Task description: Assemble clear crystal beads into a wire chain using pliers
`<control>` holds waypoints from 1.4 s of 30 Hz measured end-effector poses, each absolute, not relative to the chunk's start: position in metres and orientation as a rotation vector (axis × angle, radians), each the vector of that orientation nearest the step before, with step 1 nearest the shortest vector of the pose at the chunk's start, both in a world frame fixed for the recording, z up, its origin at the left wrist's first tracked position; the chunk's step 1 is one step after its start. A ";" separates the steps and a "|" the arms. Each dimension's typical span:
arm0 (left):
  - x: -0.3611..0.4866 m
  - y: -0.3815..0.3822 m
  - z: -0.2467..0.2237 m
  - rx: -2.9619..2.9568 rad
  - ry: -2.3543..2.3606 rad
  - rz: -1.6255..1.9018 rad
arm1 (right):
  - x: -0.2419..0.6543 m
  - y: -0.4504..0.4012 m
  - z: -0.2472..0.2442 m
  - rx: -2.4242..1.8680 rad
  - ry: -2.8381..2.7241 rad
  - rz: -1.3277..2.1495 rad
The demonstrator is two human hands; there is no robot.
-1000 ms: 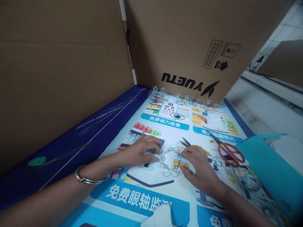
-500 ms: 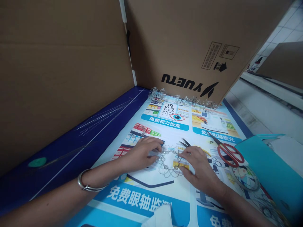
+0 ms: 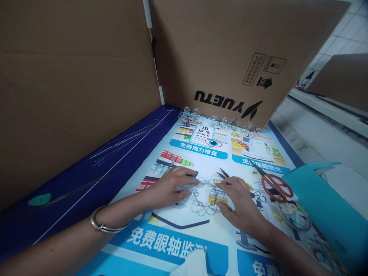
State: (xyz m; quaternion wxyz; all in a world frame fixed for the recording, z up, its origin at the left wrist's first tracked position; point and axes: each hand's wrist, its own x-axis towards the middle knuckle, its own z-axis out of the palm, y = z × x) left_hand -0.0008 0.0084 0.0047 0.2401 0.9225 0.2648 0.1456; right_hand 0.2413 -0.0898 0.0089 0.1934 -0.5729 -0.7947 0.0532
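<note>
A ring of thin looped wire with clear beads (image 3: 198, 204) lies flat on the printed sheet between my hands. My left hand (image 3: 172, 187) is at its left side, thumb and index finger on the edge, the other fingers stretched out above. At the right side, my right hand (image 3: 241, 203) holds the ring's edge, index finger above and thumb below. The fingertips partly cover the wire, so the exact contact is hard to make out. Just beyond my right hand lie dark-tipped pliers with yellow handles (image 3: 222, 173), partly hidden by that hand.
Red-handled scissors (image 3: 277, 188) and a coil of wire (image 3: 299, 220) lie at the right, beside a turquoise folder (image 3: 324, 203). More beaded wire pieces (image 3: 221, 122) line the foot of the cardboard wall (image 3: 215, 50). Loose wires (image 3: 120, 140) and a green piece (image 3: 39, 199) lie left.
My left fingers have straightened a little at the ring's edge. My right hand keeps nearly the same grip. The whole view has shifted slightly.
</note>
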 end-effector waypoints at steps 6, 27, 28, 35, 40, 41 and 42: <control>0.000 0.007 0.003 2.544 0.723 0.397 | 0.241 -0.090 0.010 -1.634 -2.237 0.164; -0.001 0.010 0.000 2.525 0.709 0.388 | 0.244 -0.090 0.010 -1.687 -2.345 0.167; -0.001 0.011 -0.001 2.522 0.702 0.393 | 0.245 -0.090 0.011 -1.684 -2.357 0.173; -0.001 0.013 -0.005 2.539 0.688 0.397 | 0.249 -0.089 0.016 -1.681 -2.427 0.217; 0.000 0.011 -0.004 2.549 0.697 0.401 | 0.249 -0.087 0.017 -1.699 -2.416 0.235; 0.000 0.011 -0.004 2.548 0.700 0.402 | 0.249 -0.087 0.017 -1.709 -2.414 0.235; 0.001 0.010 -0.003 2.548 0.704 0.399 | 0.248 -0.087 0.017 -1.720 -2.411 0.231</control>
